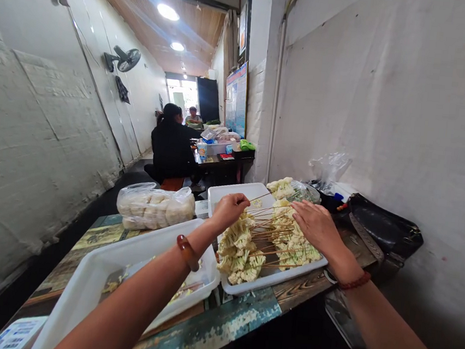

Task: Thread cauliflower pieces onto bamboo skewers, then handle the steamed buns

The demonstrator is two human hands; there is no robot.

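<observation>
At the far left, a wall fan (127,60) is mounted on the pale wall. Below, a white plastic tub (95,271) with cauliflower scraps sits on the worn wooden desk (243,321), and behind it lies a clear bag of whitish rounded pieces (155,206). Farther back, a person in black (173,141) sits at another desk. The left hand (233,207) is above the near-left part of a white tray (237,189), its fingertips pinched on a thin wooden skewer (259,199). Skewered cauliflower (240,246) fills the tray in two facing rows, with sticks crossing between them. The right hand (318,226) rests over the right row, fingers extended close together; whether it grips anything, I cannot tell. Behind it is more cauliflower beside a plastic bag; rightmost lies a black handbag (387,225).
</observation>
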